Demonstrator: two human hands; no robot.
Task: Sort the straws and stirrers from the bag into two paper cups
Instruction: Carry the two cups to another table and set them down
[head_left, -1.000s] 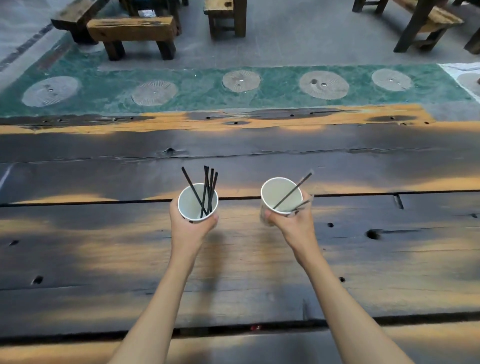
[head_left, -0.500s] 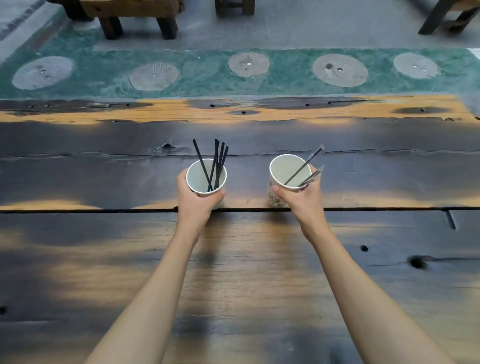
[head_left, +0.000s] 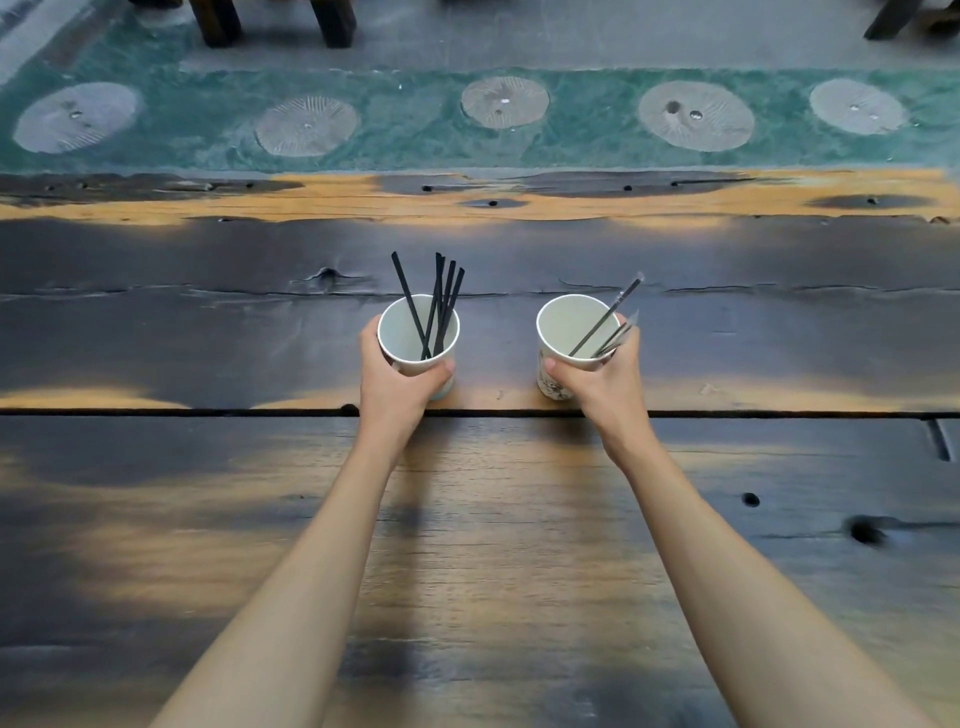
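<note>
Dark plank table (head_left: 208, 338): left hand (head_left: 395, 382) clasped stirrer cup (head_left: 418, 332), right hand (head_left: 602, 382) clasped straw cup (head_left: 571, 332); the leaning straws (head_left: 605, 325) risked tipping that light cup on release.

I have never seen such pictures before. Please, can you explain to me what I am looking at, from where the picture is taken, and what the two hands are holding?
There is no machine here. A person wears a wide camera on the head, and it looks forward and down, so you see the person's own two bare arms from above.

The left hand grips a white paper cup with several flat black sticks standing in it. The right hand grips a second paper cup with thin straws in clear wrappers leaning to the right.

Both cups are at a dark, worn wooden table; whether they rest on it I cannot tell. Beyond the table is a green floor strip with round grey discs.
</note>
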